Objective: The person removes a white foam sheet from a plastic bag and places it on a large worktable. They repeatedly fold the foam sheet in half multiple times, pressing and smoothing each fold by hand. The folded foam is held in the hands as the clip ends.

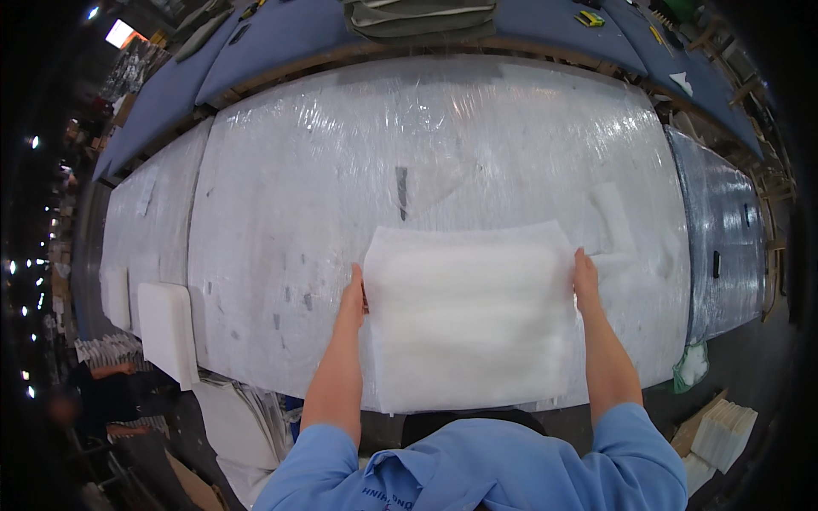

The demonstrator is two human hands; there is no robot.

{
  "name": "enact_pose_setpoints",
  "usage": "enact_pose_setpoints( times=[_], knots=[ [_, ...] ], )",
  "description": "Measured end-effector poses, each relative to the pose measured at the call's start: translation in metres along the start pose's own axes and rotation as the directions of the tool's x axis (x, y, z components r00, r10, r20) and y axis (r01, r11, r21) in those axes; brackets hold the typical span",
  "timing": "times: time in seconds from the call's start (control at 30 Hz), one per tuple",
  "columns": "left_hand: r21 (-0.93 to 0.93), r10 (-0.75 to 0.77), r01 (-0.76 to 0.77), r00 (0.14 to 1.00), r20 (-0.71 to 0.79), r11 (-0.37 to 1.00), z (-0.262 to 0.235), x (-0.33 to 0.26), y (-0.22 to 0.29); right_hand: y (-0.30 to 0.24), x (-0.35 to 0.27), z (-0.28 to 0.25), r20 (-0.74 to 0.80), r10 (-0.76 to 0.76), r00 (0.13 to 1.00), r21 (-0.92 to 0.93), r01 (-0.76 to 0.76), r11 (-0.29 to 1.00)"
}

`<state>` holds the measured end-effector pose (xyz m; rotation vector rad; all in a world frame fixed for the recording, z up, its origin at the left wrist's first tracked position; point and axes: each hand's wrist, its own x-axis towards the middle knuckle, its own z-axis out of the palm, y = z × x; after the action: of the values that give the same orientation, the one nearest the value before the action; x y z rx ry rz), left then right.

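A white foam cushion (464,307) with a thin, fluffy wrap lies flat on the plastic-covered table (281,213), close to my body. At its left edge is my left hand (355,291), thumb side up, fingers closing in on the soft side. My right hand (584,277) is at the opposite edge in much the same pose, so the cushion is held between the two. Both hands' fingertips are partly hidden by the edges of the wrap, which flares out at the far corners.
Another white cushion (166,328) leans over the table's near left edge. Across the far side runs a blue table (290,38) bearing a stack of grey-green pieces (422,19). White panels (724,434) are piled on the floor at lower right. A person (106,396) is at the lower left.
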<state>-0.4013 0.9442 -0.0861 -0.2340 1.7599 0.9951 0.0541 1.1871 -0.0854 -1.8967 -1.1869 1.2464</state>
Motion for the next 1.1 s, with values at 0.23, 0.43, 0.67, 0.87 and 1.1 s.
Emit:
enact_pose_setpoints(
  times=[0.23,0.43,0.67,0.87,1.1],
  knots=[
    [0.178,0.467,-0.447,0.88,-0.091,0.877,0.013,-0.009,-0.046,0.05,-0.057,-0.01,-0.015,-0.089,0.996,-0.227,0.083,0.97],
    [0.471,0.619,-0.46,0.739,-0.267,0.752,0.016,0.017,-0.066,0.072,-0.053,-0.006,-0.132,-0.133,0.982,-0.145,0.113,0.983],
    [0.296,0.625,-0.565,0.76,-0.177,0.771,0.014,0.012,-0.059,0.083,-0.04,-0.014,-0.074,-0.083,0.994,-0.046,0.08,0.996],
    [0.218,0.276,-0.253,0.958,-0.079,0.942,-0.015,-0.06,-0.104,0.074,-0.098,-0.053,0.084,0.079,0.993,-0.205,-0.06,0.977],
    [0.582,0.723,-0.53,0.675,-0.152,0.617,-0.012,-0.08,-0.157,0.115,-0.124,-0.061,-0.038,-0.147,0.988,-0.251,0.133,0.959]
  ],
)
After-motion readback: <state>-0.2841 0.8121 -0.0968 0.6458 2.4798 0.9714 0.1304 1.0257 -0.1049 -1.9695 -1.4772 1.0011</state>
